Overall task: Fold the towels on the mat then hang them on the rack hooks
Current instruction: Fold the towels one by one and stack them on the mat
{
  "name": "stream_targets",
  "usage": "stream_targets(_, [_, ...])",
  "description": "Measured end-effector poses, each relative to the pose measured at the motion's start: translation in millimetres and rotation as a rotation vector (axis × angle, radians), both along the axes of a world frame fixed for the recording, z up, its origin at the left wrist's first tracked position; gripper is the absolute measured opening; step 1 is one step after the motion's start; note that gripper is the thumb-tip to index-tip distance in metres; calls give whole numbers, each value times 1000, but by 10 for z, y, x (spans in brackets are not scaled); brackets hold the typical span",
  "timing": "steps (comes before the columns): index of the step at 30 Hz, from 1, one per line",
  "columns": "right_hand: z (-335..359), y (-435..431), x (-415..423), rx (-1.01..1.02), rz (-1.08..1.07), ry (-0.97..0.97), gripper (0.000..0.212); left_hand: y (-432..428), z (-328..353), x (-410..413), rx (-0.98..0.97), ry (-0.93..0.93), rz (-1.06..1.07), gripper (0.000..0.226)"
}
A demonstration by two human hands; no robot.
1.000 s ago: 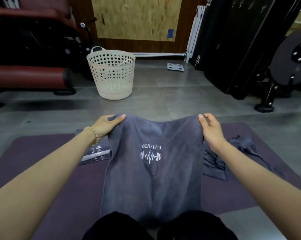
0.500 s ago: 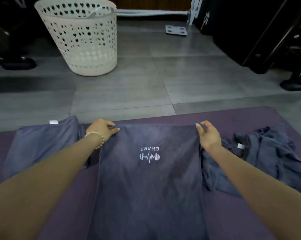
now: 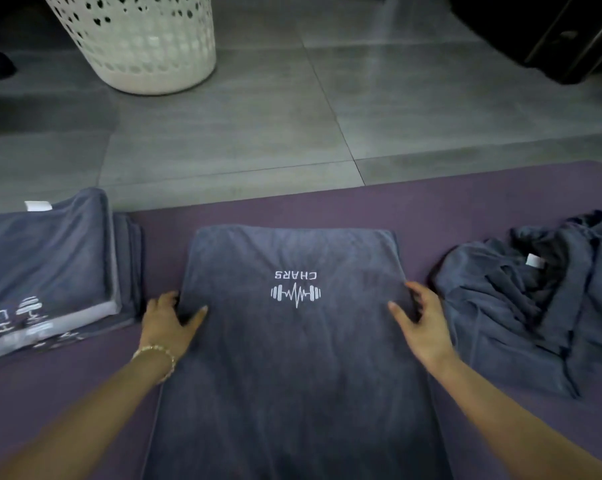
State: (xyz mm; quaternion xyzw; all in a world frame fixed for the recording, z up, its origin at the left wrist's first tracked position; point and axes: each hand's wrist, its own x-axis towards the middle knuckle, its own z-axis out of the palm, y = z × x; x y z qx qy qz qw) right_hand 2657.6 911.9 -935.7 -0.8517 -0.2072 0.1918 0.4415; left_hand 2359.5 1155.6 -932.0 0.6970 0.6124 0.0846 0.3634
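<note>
head view: a soft grey terry towel [image 3: 292, 358] lies flat as a long rectangle on the purple mat [image 3: 431, 206], with a white barbell logo on top. left hand [image 3: 169, 322] and right hand [image 3: 422, 322] each clamp a side edge, thumb on top, fingers curled round it. a squared folded stack [image 3: 46, 258] sits left, a crumpled heap [image 3: 521, 306] right, a perforated plastic basket [image 3: 147, 46] beyond.

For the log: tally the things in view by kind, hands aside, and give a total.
flat towel: 1
folded towel stack: 1 (number of towels in it unclear)
crumpled towel heap: 1 (number of towels in it unclear)
purple mat: 1
white laundry basket: 1
Total: 5
</note>
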Motion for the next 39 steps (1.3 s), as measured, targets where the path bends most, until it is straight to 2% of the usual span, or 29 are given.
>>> stream_targets(3, [-16,-258,-132,-26,38,-43,50,-178,-24,-199,-28,2,73,64])
stream_targets(7, [46,-474,-309,-52,67,-105,52,-250,14,-394,-131,34,-83,39])
stream_targets(9, [58,-590,-419,-52,21,-83,53,-359,97,-445,-234,14,-159,32])
stream_targets(13, [50,-808,-613,-94,-110,47,51,-758,176,-629,-462,-121,-85,35])
stream_targets(16, [25,-933,-685,-148,-171,118,35,-1082,181,-785,-382,-174,-4,38])
stream_targets(19, [50,-1021,-754,-270,-48,180,22,-1261,221,-894,-319,-200,50,30])
stream_targets(21, [76,-1097,-818,-278,-3,209,26,-1293,253,-959,-283,-207,54,27])
stream_targets(25, [129,-1260,-853,-145,-93,230,35,-1230,321,-1067,-196,-223,69,26])
stream_targets(30, [175,-1457,-945,-146,-125,314,35,-1278,261,-1222,-264,-79,52,30])
stream_targets(34, [200,-1666,-1143,-256,23,352,23,-1465,226,-1431,-381,-61,12,29])
stream_targets(39, [370,-1573,-1141,-107,49,330,13,-1526,336,-1456,-335,-139,30,29])
